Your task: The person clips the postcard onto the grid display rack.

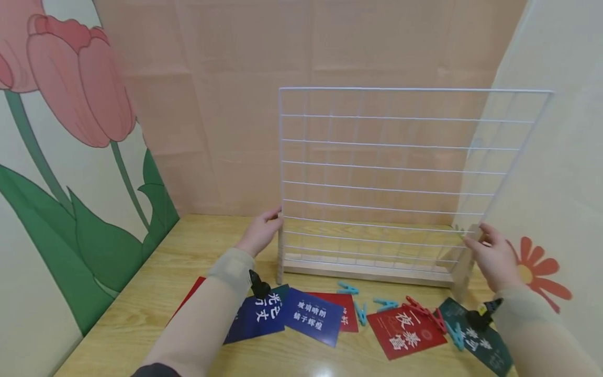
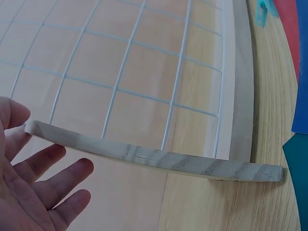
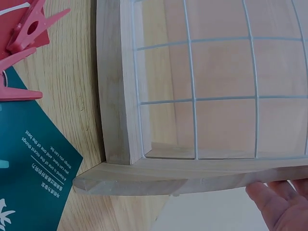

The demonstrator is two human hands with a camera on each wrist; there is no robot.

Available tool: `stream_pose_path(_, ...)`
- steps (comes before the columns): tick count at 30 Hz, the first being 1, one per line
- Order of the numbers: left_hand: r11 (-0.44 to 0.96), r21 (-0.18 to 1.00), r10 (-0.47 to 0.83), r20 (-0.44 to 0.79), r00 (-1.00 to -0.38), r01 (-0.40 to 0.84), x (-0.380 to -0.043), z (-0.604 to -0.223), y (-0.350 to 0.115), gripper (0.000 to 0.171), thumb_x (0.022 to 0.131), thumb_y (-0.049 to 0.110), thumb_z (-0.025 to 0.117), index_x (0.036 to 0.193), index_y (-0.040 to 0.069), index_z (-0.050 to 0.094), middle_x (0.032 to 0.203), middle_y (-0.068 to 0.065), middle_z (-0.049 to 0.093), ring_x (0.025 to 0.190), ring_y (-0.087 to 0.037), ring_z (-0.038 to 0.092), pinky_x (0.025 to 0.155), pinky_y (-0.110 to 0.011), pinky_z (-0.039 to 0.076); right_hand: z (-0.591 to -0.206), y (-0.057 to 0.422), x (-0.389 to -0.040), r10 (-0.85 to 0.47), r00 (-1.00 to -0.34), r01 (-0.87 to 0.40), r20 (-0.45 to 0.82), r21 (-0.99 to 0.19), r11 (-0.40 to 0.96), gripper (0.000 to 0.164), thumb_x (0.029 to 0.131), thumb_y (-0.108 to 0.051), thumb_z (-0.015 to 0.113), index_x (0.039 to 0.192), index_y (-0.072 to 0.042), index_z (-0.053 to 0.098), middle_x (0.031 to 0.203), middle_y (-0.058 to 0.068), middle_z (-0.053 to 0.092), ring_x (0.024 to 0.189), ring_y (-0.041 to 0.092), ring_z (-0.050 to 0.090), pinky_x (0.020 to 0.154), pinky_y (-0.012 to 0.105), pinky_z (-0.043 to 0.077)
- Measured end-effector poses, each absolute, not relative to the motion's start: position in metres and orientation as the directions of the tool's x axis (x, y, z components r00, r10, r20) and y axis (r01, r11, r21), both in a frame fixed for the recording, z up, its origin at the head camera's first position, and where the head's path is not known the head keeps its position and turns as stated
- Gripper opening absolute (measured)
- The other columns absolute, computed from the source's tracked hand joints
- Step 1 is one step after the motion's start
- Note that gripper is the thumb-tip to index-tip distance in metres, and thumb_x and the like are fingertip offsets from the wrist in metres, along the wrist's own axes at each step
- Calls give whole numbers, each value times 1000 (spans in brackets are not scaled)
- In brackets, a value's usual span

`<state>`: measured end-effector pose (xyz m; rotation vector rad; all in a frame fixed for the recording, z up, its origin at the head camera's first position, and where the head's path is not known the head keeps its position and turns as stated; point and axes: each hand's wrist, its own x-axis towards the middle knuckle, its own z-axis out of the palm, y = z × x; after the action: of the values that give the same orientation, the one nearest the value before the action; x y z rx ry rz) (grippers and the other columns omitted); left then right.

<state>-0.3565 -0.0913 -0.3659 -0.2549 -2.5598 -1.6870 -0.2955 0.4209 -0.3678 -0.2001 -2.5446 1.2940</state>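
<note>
A white wire grid rack (image 1: 386, 168) stands upright on the table in a wooden base with side posts. At its left side my left hand (image 1: 261, 230) holds the upper end of the wooden post (image 2: 144, 156) between thumb and forefinger; the other fingers (image 2: 72, 178) are spread below it. My right hand (image 1: 497, 256) grips the upper part of the right post (image 3: 202, 183), its fingers against the outer face. In the right wrist view the thumb is hidden.
In front of the rack lie blue cards (image 1: 313, 317), red cards (image 1: 405, 330) and a green card (image 1: 478, 332) with white writing. Several teal clothespins (image 1: 347, 288) and red clothespins (image 1: 419, 308) are scattered among them. A wall with a painted flower (image 1: 534, 267) stands close at the right.
</note>
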Motion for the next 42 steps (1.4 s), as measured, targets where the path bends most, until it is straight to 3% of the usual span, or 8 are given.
stream_pose_path(9, 419, 891, 78, 153, -985, 171, -356, -366, -103, 48, 97, 41, 51, 143, 27, 47, 143, -8, 48, 134, -30, 40, 107, -53, 31, -369, 414, -300, 202, -962, -29, 181, -808, 588, 77, 100, -41, 45, 152, -2, 5, 148, 36, 20, 113, 42, 44, 85, 48, 49)
stream_pose_path(16, 400, 903, 54, 150, -987, 159, -357, -363, -112, 48, 97, 37, 50, 143, 25, 46, 142, -8, 49, 131, -30, 44, 106, -51, 33, -366, 406, -309, 113, -981, -83, 160, -861, 502, 75, 102, -38, 43, 153, -2, 1, 152, 35, 4, 131, 53, 26, 100, 62, 31)
stream_pose_path(20, 388, 909, 48, 143, -989, 150, -357, -364, -117, 49, 97, 37, 49, 144, 24, 45, 143, -8, 48, 130, -29, 45, 106, -50, 34, -369, 399, -315, 126, -973, -105, 194, -857, 504, 73, 101, -32, 46, 152, -1, 4, 150, 37, 12, 123, 44, 36, 91, 34, 49)
stream_pose_path(24, 375, 916, 41, 137, -990, 142, -358, -366, -124, 49, 97, 34, 50, 145, 24, 44, 142, -9, 48, 128, -29, 47, 106, -50, 34, -373, 392, -317, 128, -965, -129, 229, -838, 531, 72, 100, -29, 48, 152, 0, 8, 147, 39, 19, 116, 39, 42, 70, 13, 43)
stream_pose_path(27, 371, 918, 26, 138, -990, 138, -359, -366, -130, 48, 97, 32, 50, 145, 25, 44, 142, -8, 49, 125, -29, 49, 105, -50, 34, -374, 386, -317, 113, -970, -123, 215, -837, 533, 73, 101, -32, 46, 153, -2, 6, 148, 38, 16, 120, 45, 40, 84, 31, 49)
stream_pose_path(32, 382, 913, 4, 150, -989, 140, -360, -366, -137, 49, 97, 32, 49, 145, 24, 44, 142, -9, 48, 127, -28, 48, 106, -49, 34, -372, 377, -318, 94, -975, -127, 202, -850, 512, 73, 101, -34, 45, 154, -5, 3, 150, 37, 13, 124, 49, 37, 97, 61, 36)
stream_pose_path(38, 366, 923, -1, 130, -992, 120, -360, -368, -148, 50, 96, 31, 49, 145, 24, 43, 144, -10, 46, 126, -28, 48, 107, -49, 32, -373, 367, -320, 90, -969, -155, 230, -851, 502, 70, 101, -26, 47, 153, -3, 6, 146, 37, 19, 122, 45, 38, 80, 21, 44)
stream_pose_path(42, 366, 925, -35, 122, -992, 101, -359, -369, -155, 52, 94, 31, 48, 145, 23, 44, 143, -9, 48, 123, -28, 51, 107, -50, 31, -372, 360, -319, 77, -967, -178, 244, -858, 483, 67, 100, -20, 47, 153, -2, 8, 144, 36, 22, 124, 46, 36, 74, 11, 40)
